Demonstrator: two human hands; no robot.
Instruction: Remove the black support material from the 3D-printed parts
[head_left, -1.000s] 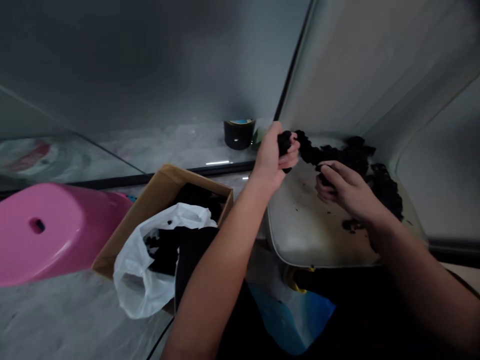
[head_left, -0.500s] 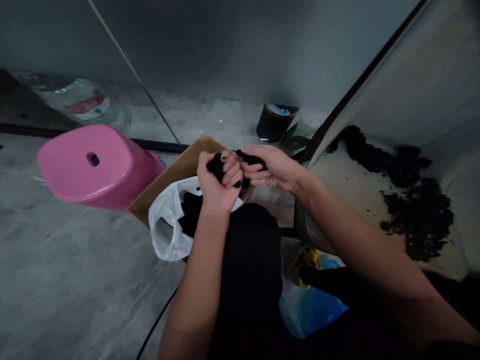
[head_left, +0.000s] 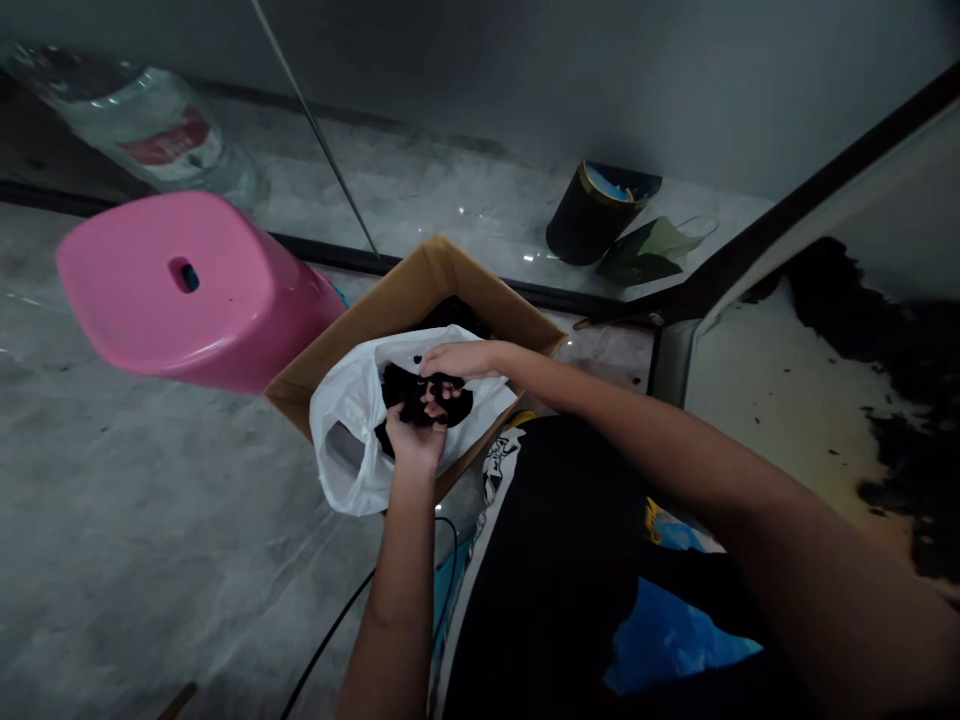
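Observation:
My left hand (head_left: pixel 414 432) curls around a clump of black fibrous material (head_left: pixel 405 388) above the mouth of a white plastic bag (head_left: pixel 345 430). My right hand (head_left: pixel 459 362) lies over the same clump, its fingers touching it, though its grip is hidden. The bag sits in an open cardboard box (head_left: pixel 450 275), with more black material (head_left: pixel 454 315) showing at the back. Off to the right, a pale tray (head_left: pixel 780 400) bears a large spread of black clumps (head_left: pixel 892 340).
An upturned pink plastic stool (head_left: pixel 180 290) stands left of the box on the grey stone floor (head_left: pixel 150 520). Behind are a black cylindrical pot (head_left: pixel 596 218), a green packet (head_left: pixel 645 252) and a plastic bottle (head_left: pixel 142 125). A black cable (head_left: pixel 334 610) runs near my left arm.
Both hands have moved left from the pale tray, carrying black material to above the bag in the box. The view has swung left and down with them.

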